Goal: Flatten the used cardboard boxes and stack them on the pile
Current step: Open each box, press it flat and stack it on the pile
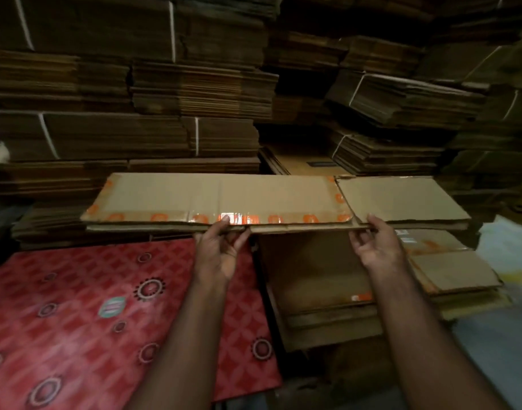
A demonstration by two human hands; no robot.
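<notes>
- Both hands, left hand (219,250) and right hand (375,247), pinch the near edge of a flattened box (218,199).
- Cardboard pile (328,294) lies below it, beside a red patterned sheet (85,315) on the left.

red patterned sheet (106,315), white sacks (511,255) at right

Both bare forearms are reaching toward 12 o'clock, roughly parallel. Left hand (219,251) is pinching, thumb up, fingers curled under. Right hand (376,247) is doing likewise at 1 o'clock.
</notes>
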